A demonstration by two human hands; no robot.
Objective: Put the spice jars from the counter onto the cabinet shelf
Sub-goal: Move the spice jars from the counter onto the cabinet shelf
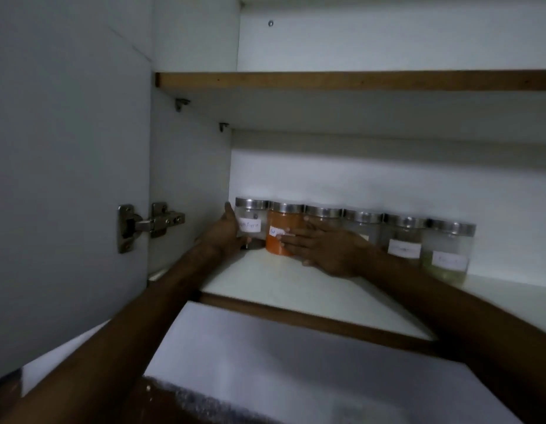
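Several glass spice jars with steel lids and white labels stand in a row at the back of the white cabinet shelf (pixel 265 280). My left hand (pixel 227 232) wraps the left side of the leftmost clear jar (pixel 251 220). Beside it stands an orange-filled jar (pixel 279 232). My right hand (pixel 323 247) lies flat with spread fingers against the front of the orange jar and the jar to its right (pixel 322 214), hiding their lower parts. Further right stand a frosted jar (pixel 361 224), a labelled jar (pixel 403 240) and a jar with pale green contents (pixel 447 249).
An upper shelf with a brown wooden edge (pixel 357 81) runs above the jars. The open cabinet door (pixel 66 179) with its metal hinge (pixel 149 223) stands at the left. The lower shelf's brown front edge (pixel 311 319) crosses below my arms. The shelf continues right past the last jar.
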